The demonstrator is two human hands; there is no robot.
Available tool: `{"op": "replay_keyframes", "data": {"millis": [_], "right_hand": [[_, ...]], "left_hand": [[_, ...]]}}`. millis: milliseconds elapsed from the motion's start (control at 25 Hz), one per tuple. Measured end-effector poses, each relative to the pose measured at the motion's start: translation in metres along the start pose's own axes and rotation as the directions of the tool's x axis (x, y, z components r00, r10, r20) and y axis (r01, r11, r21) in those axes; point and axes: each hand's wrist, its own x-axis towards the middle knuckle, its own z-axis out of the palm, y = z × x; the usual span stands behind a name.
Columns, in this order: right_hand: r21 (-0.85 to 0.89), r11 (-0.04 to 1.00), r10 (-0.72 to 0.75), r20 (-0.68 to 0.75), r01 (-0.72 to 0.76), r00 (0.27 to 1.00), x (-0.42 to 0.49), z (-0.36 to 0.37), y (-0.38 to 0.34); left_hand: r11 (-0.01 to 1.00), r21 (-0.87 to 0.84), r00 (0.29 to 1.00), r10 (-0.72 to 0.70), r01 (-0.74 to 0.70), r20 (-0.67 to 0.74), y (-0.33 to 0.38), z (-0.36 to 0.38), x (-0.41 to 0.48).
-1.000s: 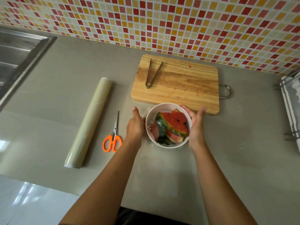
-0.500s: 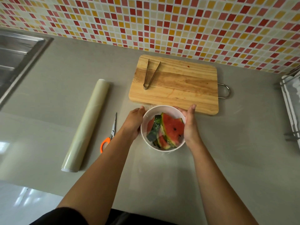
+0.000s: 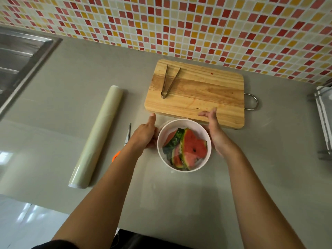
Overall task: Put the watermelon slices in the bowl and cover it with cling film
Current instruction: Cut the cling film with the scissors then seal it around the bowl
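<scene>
A white bowl [image 3: 183, 121] stands on the grey counter just in front of the cutting board, with several watermelon slices [image 3: 193, 148] leaning inside it. A glossy sheen across the fruit and rim looks like clear cling film stretched over the top. My left hand [image 3: 143, 134] presses against the bowl's left wall, thumb pointing away from me. On the opposite wall lies my right hand [image 3: 215, 133], its fingers extended over the board's near edge. The bowl is held between both palms.
The cling film roll [image 3: 98, 137] lies to the left, and orange-handled scissors [image 3: 128, 134] are partly hidden by my left forearm. Metal tongs [image 3: 168, 83] rest on the wooden cutting board [image 3: 206, 94]. A steel sink [image 3: 19, 56] is far left, a wire rack [image 3: 323, 119] far right.
The bowl has been turned between my hands, so the slices now face another way. Both hands have shifted along its sides, with the fingers stretched further towards the board.
</scene>
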Motion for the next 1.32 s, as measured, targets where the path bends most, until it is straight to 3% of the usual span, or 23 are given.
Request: {"op": "replay_keyframes", "data": {"millis": [80, 160, 240, 320, 520, 680, 920, 1120, 1320], "right_hand": [[0.112, 0.992, 0.032, 0.22, -0.058, 0.975, 0.006, -0.003, -0.013], [0.147, 0.984, 0.045, 0.341, -0.101, 0.939, 0.008, -0.004, -0.013], [0.193, 0.973, 0.047, 0.382, -0.13, 0.923, 0.007, -0.003, -0.007], [0.262, 0.955, 0.039, 0.345, -0.136, 0.938, 0.003, -0.003, -0.001], [0.487, 0.872, -0.048, 0.171, -0.042, 0.984, -0.008, -0.006, 0.019], [0.405, 0.914, -0.064, 0.237, -0.039, 0.969, -0.004, -0.009, 0.01], [0.36, 0.931, -0.04, 0.247, -0.053, 0.968, -0.002, -0.006, 0.008], [0.406, 0.914, -0.061, 0.179, -0.017, 0.982, -0.005, -0.001, 0.013], [0.26, 0.964, -0.058, 0.023, 0.05, 0.998, -0.006, 0.011, 0.017]], "left_hand": [[0.991, -0.13, 0.997, 0.002, 0.008, 0.078, -0.005, 0.003, -0.004], [0.938, -0.348, 0.998, 0.031, -0.009, 0.058, -0.012, 0.01, -0.008], [0.833, -0.552, 0.998, 0.045, -0.015, 0.04, -0.015, 0.016, -0.01], [0.77, -0.638, 0.997, 0.045, 0.01, 0.07, -0.011, 0.018, -0.011], [0.843, -0.538, 0.991, 0.067, 0.006, 0.115, 0.014, 0.022, -0.002], [0.897, -0.442, 0.971, 0.097, 0.009, 0.217, 0.006, 0.022, -0.006], [0.824, -0.551, 0.945, 0.273, -0.133, 0.18, -0.001, 0.029, -0.013], [0.911, -0.349, 0.962, 0.261, -0.219, 0.077, 0.006, 0.037, -0.014], [0.929, -0.035, 0.93, 0.367, -0.368, -0.028, 0.003, 0.043, -0.015]]}}
